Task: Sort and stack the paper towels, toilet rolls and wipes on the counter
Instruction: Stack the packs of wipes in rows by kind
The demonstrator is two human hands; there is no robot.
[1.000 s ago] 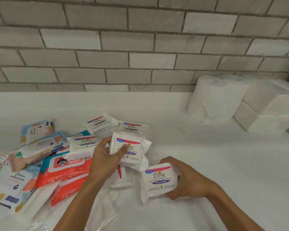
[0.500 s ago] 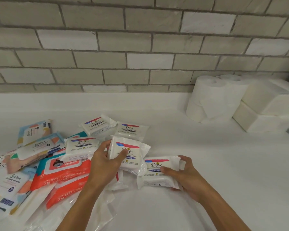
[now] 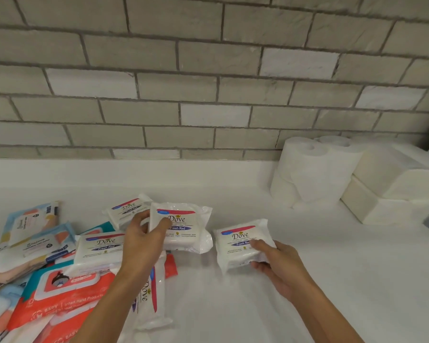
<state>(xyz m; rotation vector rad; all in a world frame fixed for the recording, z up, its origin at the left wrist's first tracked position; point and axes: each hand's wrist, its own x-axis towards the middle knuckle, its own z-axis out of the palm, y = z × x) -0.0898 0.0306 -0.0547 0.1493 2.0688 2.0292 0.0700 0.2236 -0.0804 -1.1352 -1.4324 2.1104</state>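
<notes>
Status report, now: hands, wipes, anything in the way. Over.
Left hand grips one wipes pack above the pile. Right hand grips second pack beside it. Toilet rolls stacked far right, out of the way.

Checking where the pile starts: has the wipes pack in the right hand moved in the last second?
Yes. The wipes pack in the right hand has moved away from the person, closer to the toilet rolls.
</notes>
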